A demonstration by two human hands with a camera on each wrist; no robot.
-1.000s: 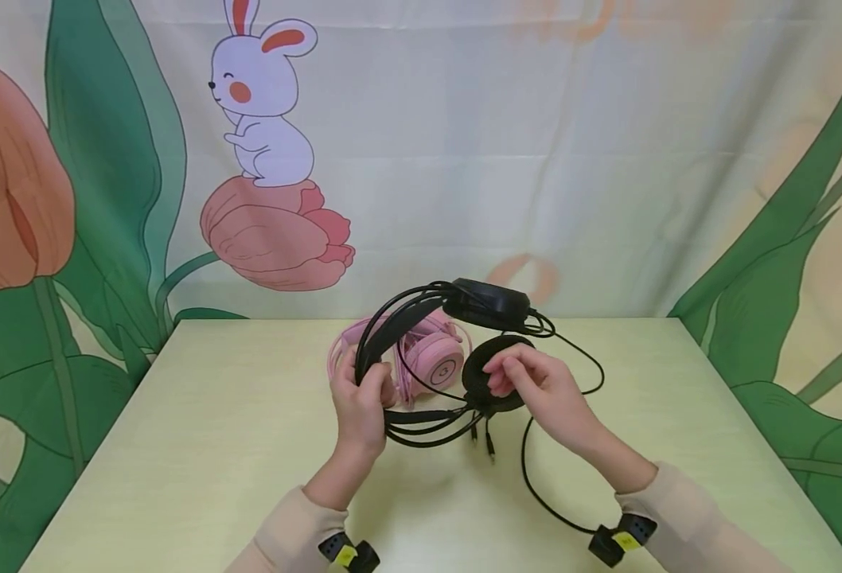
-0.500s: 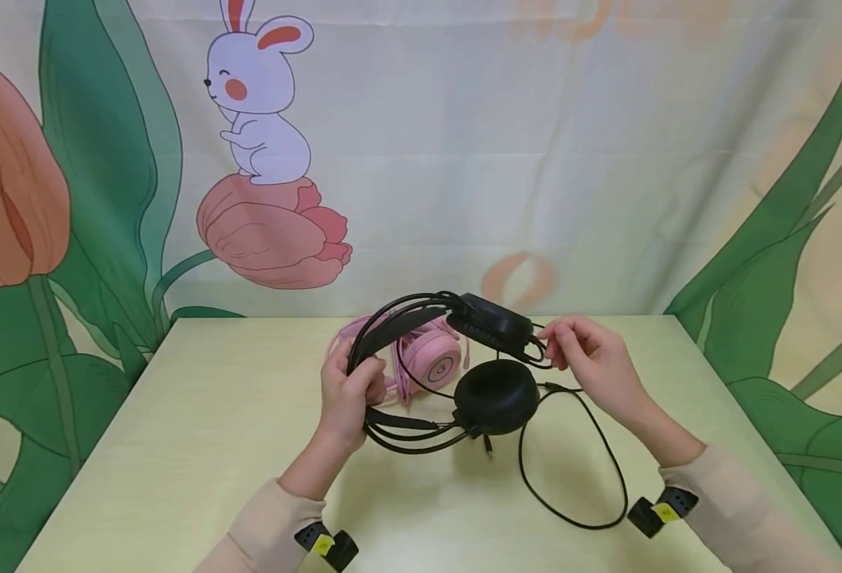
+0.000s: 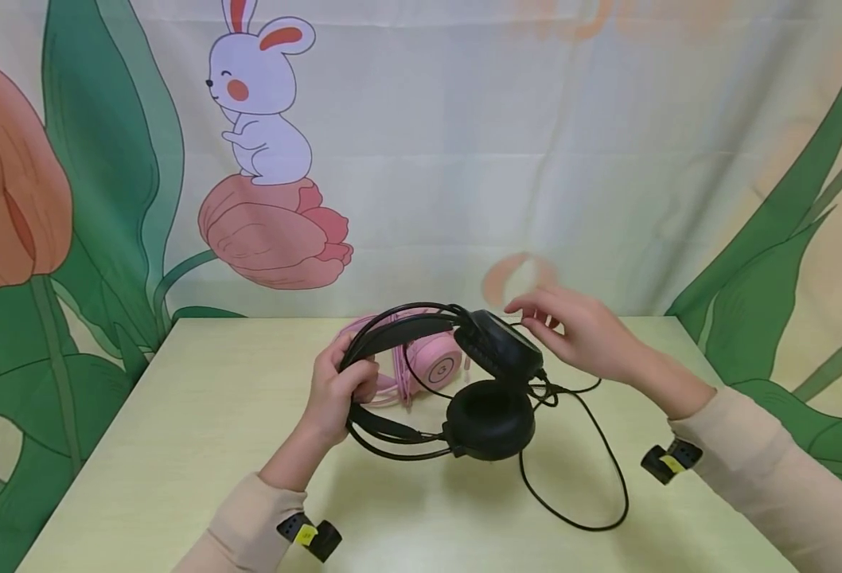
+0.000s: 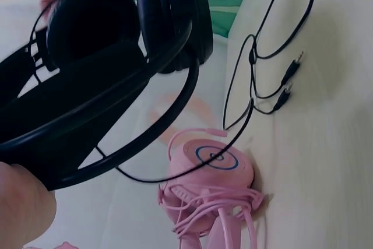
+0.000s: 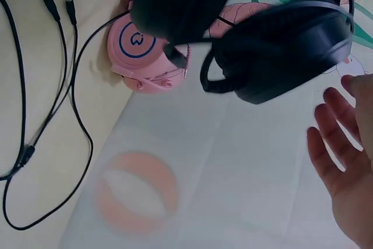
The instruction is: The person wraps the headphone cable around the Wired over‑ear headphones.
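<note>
Backdrop: printed cloth hanging (image 3: 464,159) with a white rabbit, orange tulips and green leaves, behind the worktop's far edge.
Worktop: pale yellow-green tabletop (image 3: 177,446).
Left hand (image 3: 338,390): fingers curled round the headband of the black over-ear wired headset (image 3: 457,382), gripping it and holding it raised over the middle of the worktop, toward the far edge.
Right hand (image 3: 578,334): fingers straight and spread, holding nothing, just beside the headset's upper earcup; contact cannot be told.
Lower earcup: round black foam pad (image 3: 491,419) facing the viewer, close above the worktop.
Cable: thin black lead (image 3: 593,477) looping from the earcups onto the worktop toward the right edge; two jack plugs (image 4: 288,83) lie on the surface.
Behind: pink wired headset (image 3: 431,362) resting on the worktop near the far edge, its pink cord bunched beside it.
</note>
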